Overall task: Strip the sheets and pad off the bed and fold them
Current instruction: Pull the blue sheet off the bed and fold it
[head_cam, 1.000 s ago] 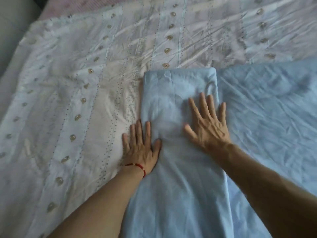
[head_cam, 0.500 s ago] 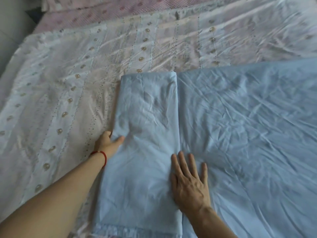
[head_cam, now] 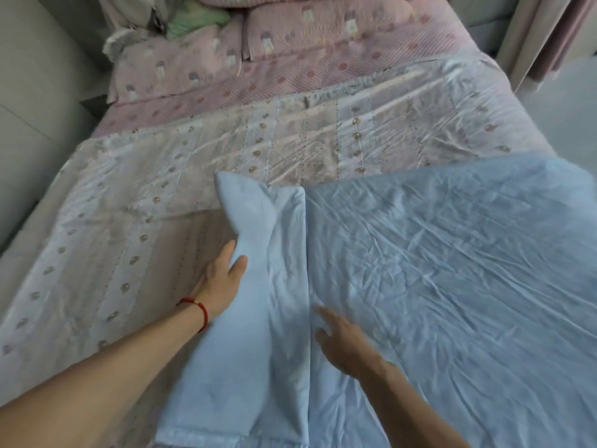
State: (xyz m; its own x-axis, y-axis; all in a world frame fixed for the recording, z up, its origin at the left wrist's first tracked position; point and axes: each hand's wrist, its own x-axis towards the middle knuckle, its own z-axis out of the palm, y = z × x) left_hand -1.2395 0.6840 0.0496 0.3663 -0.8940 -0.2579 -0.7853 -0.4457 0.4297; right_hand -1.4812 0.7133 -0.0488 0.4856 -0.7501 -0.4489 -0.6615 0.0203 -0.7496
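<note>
At the bottom of the frame two bare forearms reach in from the lower corners over a light blue sheet (head_cam: pixel 452 270) that lies spread and creased across the lower right half of the picture. Its left edge has been folded into a long strip (head_cam: pixel 258 318) running from the bottom centre up to mid-frame. The left hand (head_cam: pixel 219 282), with a red cord bracelet (head_cam: pixel 197 310) at the wrist, sits at centre-left and grips the outer edge of that strip, the thumb on top and the fingers tucked under the cloth, so that the edge is raised off the bed and its far corner stands up in a soft peak just above the hand. The right hand (head_cam: pixel 345 341), lower centre and somewhat blurred, lies with fingers spread and fairly straight, on or just over the flat sheet, right beside the strip's inner fold; it holds nothing. Under the blue sheet, filling the left and middle of the frame, lies a pale cover (head_cam: pixel 129 202) with stripes and rows of small gold motifs, wrinkled but flat. Beyond it, in the upper middle, a pink checked sheet (head_cam: pixel 290 82) covers the rest of the bed, with pink patterned pillows (head_cam: pixel 323 24) and a bit of green cloth (head_cam: pixel 193 14) heaped at the top edge. A grey wall (head_cam: pixel 35 92) borders the upper left, and a pink curtain (head_cam: pixel 555 30) hangs at the upper right.
</note>
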